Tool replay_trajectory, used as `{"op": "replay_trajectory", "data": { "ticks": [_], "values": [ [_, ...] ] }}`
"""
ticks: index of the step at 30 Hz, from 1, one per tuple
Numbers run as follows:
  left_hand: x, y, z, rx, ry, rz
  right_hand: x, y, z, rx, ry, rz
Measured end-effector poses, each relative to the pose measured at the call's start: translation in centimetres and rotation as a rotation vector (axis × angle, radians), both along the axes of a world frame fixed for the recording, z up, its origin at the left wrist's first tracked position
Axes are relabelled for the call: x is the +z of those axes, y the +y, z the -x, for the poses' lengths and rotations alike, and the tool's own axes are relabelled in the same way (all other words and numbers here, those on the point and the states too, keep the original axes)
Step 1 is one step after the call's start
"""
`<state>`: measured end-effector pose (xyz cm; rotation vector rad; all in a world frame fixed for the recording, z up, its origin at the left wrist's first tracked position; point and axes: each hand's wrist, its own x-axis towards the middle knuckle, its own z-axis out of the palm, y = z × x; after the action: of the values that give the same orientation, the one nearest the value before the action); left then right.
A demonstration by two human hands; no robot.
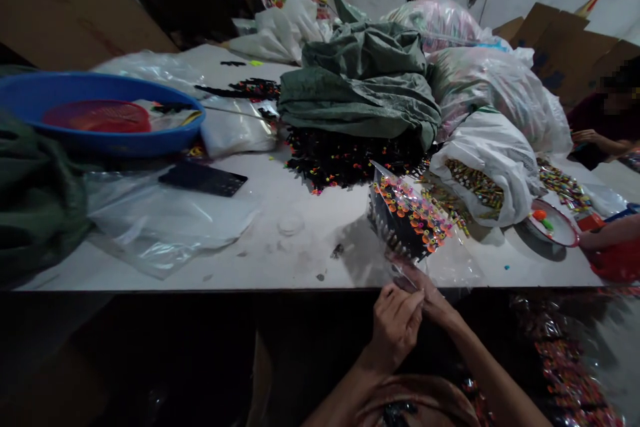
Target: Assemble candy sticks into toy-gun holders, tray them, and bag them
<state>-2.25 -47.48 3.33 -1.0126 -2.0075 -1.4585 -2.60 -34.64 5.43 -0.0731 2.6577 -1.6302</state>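
Observation:
A clear plastic bag (413,217) is tilted over the table's front edge. It is filled with small black pieces that have orange, yellow and pink round ends. My left hand (397,320) is closed, its fingers pinching the near end of the bag. Beyond it, my right hand (425,290) grips the same end from the right and beneath, partly hidden by the plastic. Behind the bag lies a heap of similar black pieces (345,160), partly covered by a dark green cloth sack (360,103).
On the left are a blue basin (100,141) holding a red basket, flat plastic bags (170,227) and a dark flat object (203,179). To the right are a white sack (500,147) of small colourful pieces and a plate (565,233). Another person's hand (593,138) shows far right.

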Motion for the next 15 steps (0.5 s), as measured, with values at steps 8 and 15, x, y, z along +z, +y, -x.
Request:
{"op": "replay_trajectory", "data": {
  "ticks": [8,15],
  "values": [
    [1.3,1.5,-0.6,-0.057,-0.038,0.061,14.2,4.4,-4.2,0.030,-0.064,-0.418],
    [0.6,1.6,0.7,-0.101,0.078,0.164,14.2,3.3,8.4,-0.005,-0.005,-1.043]
  ]
}}
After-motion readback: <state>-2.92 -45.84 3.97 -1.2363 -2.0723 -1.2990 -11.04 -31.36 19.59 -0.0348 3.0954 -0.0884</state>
